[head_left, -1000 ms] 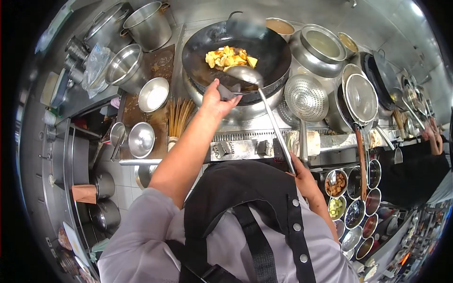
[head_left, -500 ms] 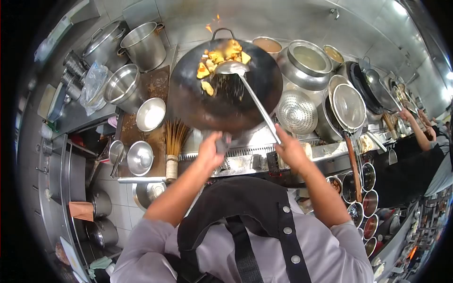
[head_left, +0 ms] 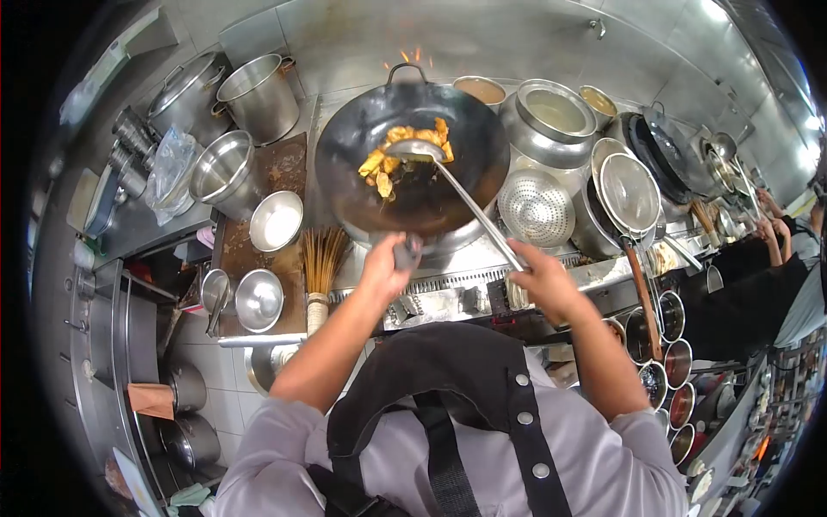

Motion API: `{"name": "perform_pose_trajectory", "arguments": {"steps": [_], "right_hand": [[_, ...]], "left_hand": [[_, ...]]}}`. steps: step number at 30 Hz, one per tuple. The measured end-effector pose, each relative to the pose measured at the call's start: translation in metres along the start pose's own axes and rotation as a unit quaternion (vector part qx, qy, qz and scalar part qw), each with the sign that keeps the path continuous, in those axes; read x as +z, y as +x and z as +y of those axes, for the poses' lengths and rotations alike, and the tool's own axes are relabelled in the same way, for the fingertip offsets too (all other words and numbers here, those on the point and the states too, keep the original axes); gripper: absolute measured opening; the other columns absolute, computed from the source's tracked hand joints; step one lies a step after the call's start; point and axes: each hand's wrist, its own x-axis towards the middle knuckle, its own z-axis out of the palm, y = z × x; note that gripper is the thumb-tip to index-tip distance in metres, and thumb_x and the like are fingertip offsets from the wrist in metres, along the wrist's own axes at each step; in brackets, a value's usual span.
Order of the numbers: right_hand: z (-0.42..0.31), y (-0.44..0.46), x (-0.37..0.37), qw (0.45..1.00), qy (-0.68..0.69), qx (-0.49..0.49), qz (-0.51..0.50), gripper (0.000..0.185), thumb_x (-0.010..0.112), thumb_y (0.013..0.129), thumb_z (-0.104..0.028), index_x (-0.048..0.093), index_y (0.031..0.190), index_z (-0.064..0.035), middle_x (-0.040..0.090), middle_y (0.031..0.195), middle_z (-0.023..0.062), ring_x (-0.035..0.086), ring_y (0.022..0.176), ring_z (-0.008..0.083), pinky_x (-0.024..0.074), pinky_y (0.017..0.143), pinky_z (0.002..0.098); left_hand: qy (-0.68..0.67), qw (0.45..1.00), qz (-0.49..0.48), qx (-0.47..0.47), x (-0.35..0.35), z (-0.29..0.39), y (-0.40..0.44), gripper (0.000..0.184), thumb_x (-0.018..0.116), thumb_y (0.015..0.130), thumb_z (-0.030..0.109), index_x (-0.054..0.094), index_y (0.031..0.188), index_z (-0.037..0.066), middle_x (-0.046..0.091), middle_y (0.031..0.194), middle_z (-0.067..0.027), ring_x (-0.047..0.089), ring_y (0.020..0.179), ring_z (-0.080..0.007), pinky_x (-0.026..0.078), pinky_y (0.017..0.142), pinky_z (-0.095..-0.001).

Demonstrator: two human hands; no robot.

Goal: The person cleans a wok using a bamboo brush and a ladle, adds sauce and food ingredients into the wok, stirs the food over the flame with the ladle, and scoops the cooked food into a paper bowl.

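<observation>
A large dark wok [head_left: 465,129] is tilted on the stove, with small flames behind its far rim. My left hand [head_left: 388,269] is closed round a grey cloth [head_left: 408,252] at the wok's near edge; the grip on the metal is hidden. In my right hand [head_left: 541,277] is the handle of a long steel ladle [head_left: 474,205], and its bowl lies over the yellow-brown food pieces [head_left: 379,162] in the wok. Some pieces sit left of the ladle's bowl, others behind it.
Right of the wok are a perforated skimmer [head_left: 536,208], a steel pot [head_left: 556,116] and mesh strainers [head_left: 631,194]. On the left stand a bamboo brush [head_left: 322,267], metal bowls [head_left: 276,221] and tall pots [head_left: 258,99]. Another person's arms [head_left: 769,226] show at far right.
Since one second ago, the wok has come nearer and tilted, and my right hand has moved forward with the ladle. Over the last half second, the airborne pieces have dropped and gathered around the ladle.
</observation>
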Motion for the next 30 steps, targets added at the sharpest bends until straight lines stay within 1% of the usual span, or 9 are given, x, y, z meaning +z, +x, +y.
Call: {"name": "perform_pose_trajectory", "arguments": {"steps": [2, 8, 12, 15, 17, 22, 24, 27, 30], "right_hand": [[-0.024, -0.015, 0.008, 0.997, -0.081, -0.007, -0.004, 0.061, 0.066, 0.089, -0.012, 0.045, 0.146, -0.0116, 0.063, 0.077, 0.0155, 0.058, 0.058, 0.0215, 0.0508, 0.060, 0.0373], [-0.062, -0.093, -0.065, 0.934, 0.283, 0.191, -0.104, 0.061, 0.066, 0.087, 0.001, 0.050, 0.145, -0.0127, 0.053, 0.070, -0.0033, 0.044, 0.052, 0.0057, 0.0388, 0.048, 0.0213], [-0.066, -0.054, -0.046, 0.986, 0.024, 0.141, -0.082, 0.058, 0.064, 0.089, -0.006, 0.049, 0.145, -0.0114, 0.056, 0.069, 0.0047, 0.051, 0.054, 0.0111, 0.0428, 0.050, 0.0282], [-0.019, -0.003, 0.000, 0.998, -0.063, 0.006, 0.005, 0.058, 0.065, 0.090, -0.015, 0.047, 0.145, -0.0096, 0.060, 0.073, 0.0150, 0.055, 0.054, 0.0187, 0.0465, 0.053, 0.0340], [-0.006, -0.005, 0.011, 0.981, -0.141, -0.114, 0.066, 0.058, 0.066, 0.089, -0.012, 0.048, 0.144, -0.0104, 0.061, 0.074, 0.0127, 0.056, 0.055, 0.0161, 0.0467, 0.052, 0.0319], [-0.056, -0.081, -0.057, 0.956, 0.219, 0.178, -0.083, 0.061, 0.066, 0.086, 0.002, 0.051, 0.144, -0.0132, 0.056, 0.074, 0.0001, 0.051, 0.056, 0.0067, 0.0422, 0.048, 0.0239], [-0.059, -0.079, -0.062, 0.953, 0.227, 0.170, -0.105, 0.060, 0.066, 0.087, -0.002, 0.051, 0.143, -0.0130, 0.053, 0.071, -0.0004, 0.048, 0.053, 0.0078, 0.0416, 0.047, 0.0246], [-0.077, -0.044, -0.047, 0.987, 0.009, 0.133, -0.090, 0.058, 0.067, 0.088, -0.009, 0.051, 0.143, -0.0128, 0.055, 0.071, 0.0027, 0.051, 0.054, 0.0105, 0.0460, 0.052, 0.0288], [-0.032, 0.002, -0.003, 0.998, 0.028, 0.052, -0.031, 0.059, 0.067, 0.088, -0.011, 0.050, 0.144, -0.0119, 0.057, 0.073, 0.0057, 0.053, 0.055, 0.0126, 0.0479, 0.054, 0.0325]], "left_hand": [[0.031, 0.998, 0.046, 0.008, -0.006, -0.017, -0.053, 0.012, 0.059, 0.089, 0.007, 0.056, 0.100, 0.004, 0.062, 0.089, -0.0131, 0.060, 0.074, -0.0224, 0.053, 0.069, -0.0379], [-0.021, 0.999, 0.035, -0.005, 0.060, 0.028, -0.050, 0.012, 0.057, 0.092, 0.010, 0.051, 0.102, 0.006, 0.059, 0.091, -0.0084, 0.060, 0.079, -0.0197, 0.053, 0.074, -0.0443], [0.009, 0.994, 0.096, 0.049, 0.049, 0.018, 0.013, 0.017, 0.061, 0.090, 0.008, 0.052, 0.104, 0.006, 0.060, 0.093, -0.0094, 0.061, 0.081, -0.0221, 0.054, 0.075, -0.0454], [-0.006, 0.999, -0.042, -0.010, -0.013, -0.007, 0.008, 0.017, 0.061, 0.088, 0.006, 0.053, 0.104, 0.005, 0.060, 0.094, -0.0102, 0.061, 0.081, -0.0228, 0.054, 0.075, -0.0420], [0.003, 1.000, 0.024, 0.006, -0.011, -0.022, -0.053, 0.014, 0.057, 0.089, 0.004, 0.053, 0.103, 0.004, 0.059, 0.094, -0.0134, 0.059, 0.079, -0.0234, 0.054, 0.073, -0.0385], [-0.040, 0.998, 0.054, -0.016, 0.036, 0.015, -0.072, 0.012, 0.057, 0.092, 0.007, 0.051, 0.101, 0.003, 0.059, 0.089, -0.0115, 0.059, 0.080, -0.0221, 0.054, 0.071, -0.0413], [-0.043, 0.997, 0.065, -0.006, 0.061, 0.027, -0.040, 0.012, 0.058, 0.092, 0.008, 0.051, 0.101, 0.004, 0.059, 0.090, -0.0105, 0.062, 0.077, -0.0213, 0.055, 0.070, -0.0448], [-0.010, 0.997, 0.080, 0.006, 0.038, 0.016, 0.014, 0.013, 0.059, 0.091, 0.007, 0.051, 0.101, 0.005, 0.059, 0.090, -0.0103, 0.062, 0.078, -0.0219, 0.055, 0.071, -0.0447], [-0.001, 1.000, 0.009, 0.003, 0.004, -0.003, 0.003, 0.013, 0.061, 0.089, 0.004, 0.053, 0.100, 0.005, 0.061, 0.093, -0.0115, 0.062, 0.079, -0.0235, 0.056, 0.072, -0.0418]]}}
